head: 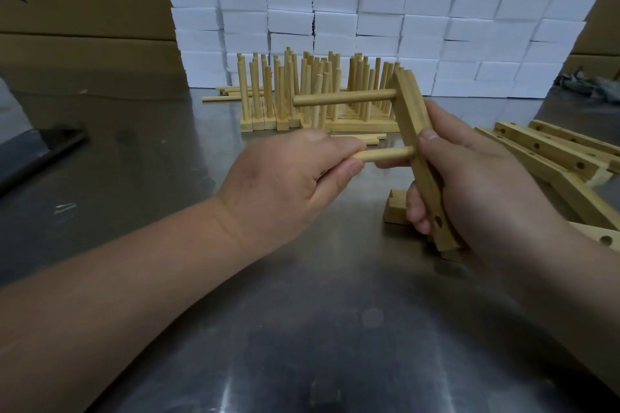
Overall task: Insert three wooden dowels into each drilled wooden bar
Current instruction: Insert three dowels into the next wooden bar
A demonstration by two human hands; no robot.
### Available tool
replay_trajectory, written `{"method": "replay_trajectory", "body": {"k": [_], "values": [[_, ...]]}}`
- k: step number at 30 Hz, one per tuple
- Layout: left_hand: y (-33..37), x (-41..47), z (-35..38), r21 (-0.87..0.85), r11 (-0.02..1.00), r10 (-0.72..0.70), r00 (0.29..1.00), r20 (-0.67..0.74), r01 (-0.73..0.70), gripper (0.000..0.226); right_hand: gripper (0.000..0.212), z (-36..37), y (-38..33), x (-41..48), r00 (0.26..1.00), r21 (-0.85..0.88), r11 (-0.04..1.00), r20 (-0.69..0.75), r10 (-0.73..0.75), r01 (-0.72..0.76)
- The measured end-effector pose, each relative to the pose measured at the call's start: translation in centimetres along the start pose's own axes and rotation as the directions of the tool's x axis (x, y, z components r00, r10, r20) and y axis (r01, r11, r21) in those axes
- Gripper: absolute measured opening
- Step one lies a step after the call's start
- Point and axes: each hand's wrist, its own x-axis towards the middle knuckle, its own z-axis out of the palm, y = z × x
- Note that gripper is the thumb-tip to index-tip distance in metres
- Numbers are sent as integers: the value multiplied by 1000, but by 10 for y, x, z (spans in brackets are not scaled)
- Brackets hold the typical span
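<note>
Steel desk (302, 329), finished racks (285, 100) at 12 o'clock: my right hand (486, 184) grips the bar (421, 151) at 3 o'clock, left hand (285, 184) pinches the second dowel (385, 155) into its middle hole; the empty lower hole (437, 221) likely wants a third next.

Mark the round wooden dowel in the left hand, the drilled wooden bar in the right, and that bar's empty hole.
Round wooden dowel (385, 155): head view, middle of exposed shaft.
Drilled wooden bar (411, 104): head view, upper face.
Empty hole (438, 220): head view, dark centre.
</note>
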Motion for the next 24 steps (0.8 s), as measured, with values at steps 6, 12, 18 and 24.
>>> {"method": "replay_trajectory", "body": {"k": [6, 12, 18, 24], "values": [[-2, -2, 4, -192, 967, -160, 986, 44, 166, 28, 37, 2, 1, -1, 1000, -50, 998, 12, -24, 25], [1, 0, 2, -314, 896, -284, 949, 134, 313, 26, 36, 5, 3, -1, 1000, -44, 999, -2, 1, -1], [3, 3, 1, -414, 761, -430, 866, 256, 500, 31, 40, 6, 6, -1, 1000, -41, 999, -22, 7, -8], [4, 6, 2, -448, 705, -460, 835, 301, 550, 26, 39, 8, 7, 0, 999, -28, 999, -32, 21, -22]]}}
